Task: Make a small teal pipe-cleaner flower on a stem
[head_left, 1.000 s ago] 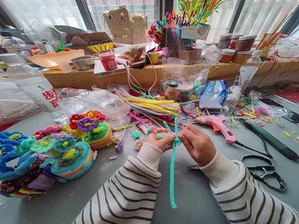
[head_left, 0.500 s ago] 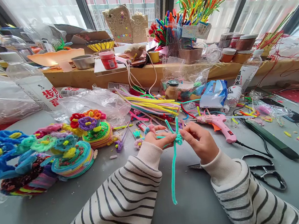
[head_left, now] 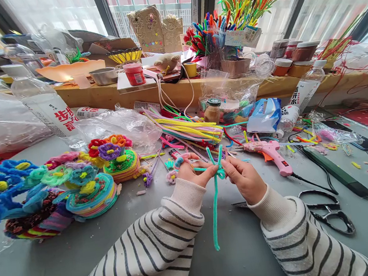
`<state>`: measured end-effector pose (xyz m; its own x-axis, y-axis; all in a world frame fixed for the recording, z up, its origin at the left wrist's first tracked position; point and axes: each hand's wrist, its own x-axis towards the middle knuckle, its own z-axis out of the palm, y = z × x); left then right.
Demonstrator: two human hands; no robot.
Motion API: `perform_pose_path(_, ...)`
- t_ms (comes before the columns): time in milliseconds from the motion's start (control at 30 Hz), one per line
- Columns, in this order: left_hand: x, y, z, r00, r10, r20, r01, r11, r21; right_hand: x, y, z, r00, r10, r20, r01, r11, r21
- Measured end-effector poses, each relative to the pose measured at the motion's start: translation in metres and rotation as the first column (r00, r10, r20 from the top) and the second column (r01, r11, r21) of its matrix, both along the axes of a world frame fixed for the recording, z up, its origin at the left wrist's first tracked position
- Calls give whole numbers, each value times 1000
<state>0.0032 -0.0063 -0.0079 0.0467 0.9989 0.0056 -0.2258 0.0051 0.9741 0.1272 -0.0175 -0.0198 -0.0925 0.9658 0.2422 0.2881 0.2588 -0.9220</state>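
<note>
Between my hands, above the grey table, is a turquoise pipe cleaner (head_left: 215, 210) bent into small loops at the top, with two short ends sticking up and one long end hanging down. My left hand (head_left: 193, 171) pinches it from the left between thumb and fingers. From the right, my right hand (head_left: 245, 178) grips the looped part with thumb and forefinger. Black-handled scissors (head_left: 332, 218) lie by my right wrist, their blades partly hidden under it. A pink glue gun (head_left: 271, 156) rests beyond my right hand.
Pipe-cleaner flowers (head_left: 88, 180) on round striped bases stand at the left. A bundle of loose pipe cleaners (head_left: 185, 126) lies behind my hands. Farther back are a plastic bottle (head_left: 47, 106), a small jar (head_left: 212, 110) and a blue-white packet (head_left: 264, 116). A dark green bar (head_left: 339, 172) lies at the right.
My left hand and forearm have shifted slightly to the right. Both hands keep hold of the turquoise pipe cleaner, whose upright ends have moved a little farther apart.
</note>
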Motion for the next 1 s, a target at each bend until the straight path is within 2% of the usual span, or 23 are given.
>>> perform_pose_path(67,1,-2,-1,998,60,-31,-58,997,44,-5,-1,-4,985,-22,-169,4,994,-106)
perform_pose_path(167,4,-3,-2,989,129,-74,-118,984,130,-13,-1,-7,915,-94,-393,-9,968,-252)
perform_pose_path(233,5,-4,-2,979,171,-113,-148,971,189,-14,0,-6,869,-130,-477,-35,946,-322)
perform_pose_path(300,5,-3,-1,970,202,-134,-171,962,213,-12,2,-4,866,-112,-487,-73,936,-344)
perform_pose_path(367,4,-2,0,972,200,-121,-175,966,190,-7,3,-3,915,-50,-401,-71,957,-281)
perform_pose_path(467,-1,2,2,986,149,-72,-141,984,111,-2,2,1,993,-5,-114,-1,999,-51)
perform_pose_path(567,-4,4,3,996,92,-19,-91,996,22,-2,-1,5,991,-46,122,32,993,114)
perform_pose_path(633,-4,5,4,997,71,23,-70,996,-46,-4,-3,6,985,-45,166,24,991,130)
perform_pose_path(700,-3,5,4,996,70,61,-62,991,-119,-6,-3,5,995,-10,103,3,998,65)
perform_pose_path(800,-2,5,3,990,94,101,-73,979,-188,-7,-3,3,995,35,-98,-46,993,-111)
perform_pose_path(1000,-5,4,3,984,103,149,-79,984,-157,-12,-3,0,930,54,-364,-192,915,-355)
